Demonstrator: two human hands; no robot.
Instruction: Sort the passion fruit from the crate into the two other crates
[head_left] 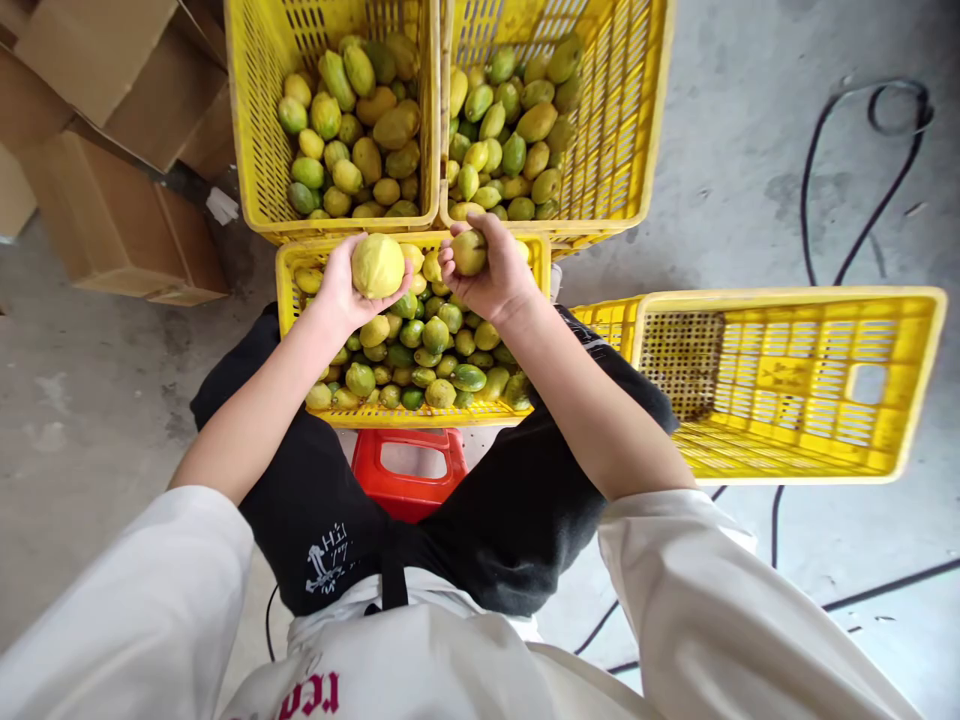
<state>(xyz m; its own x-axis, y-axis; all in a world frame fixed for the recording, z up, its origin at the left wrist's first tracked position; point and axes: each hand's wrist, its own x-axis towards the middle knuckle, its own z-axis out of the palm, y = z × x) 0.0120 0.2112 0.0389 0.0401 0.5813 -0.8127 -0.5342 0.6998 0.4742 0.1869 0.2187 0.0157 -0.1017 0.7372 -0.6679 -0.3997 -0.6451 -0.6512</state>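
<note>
My left hand (343, 290) cups a large pale yellow lemon (377, 266) over the far left part of a yellow plastic crate (420, 414). Fingers curled, my right hand (493, 268) grips a smaller greenish-brown lemon (469, 252) above the crate's far right part. Beneath both hands, green and yellow lemons (435, 335) fill this crate, which sits between my knees. Two more yellow crates stand just beyond it. The left one (244, 120) holds many yellow-green lemons (349, 165), and the right one (637, 120) holds greener lemons (514, 150).
A yellow crate (795, 470) lies on its side at the right, its inside showing. Cardboard boxes (112, 210) are piled at the upper left. Under me is a red plastic stool (409, 490). A black cable (810, 190) loops across the concrete floor (739, 180).
</note>
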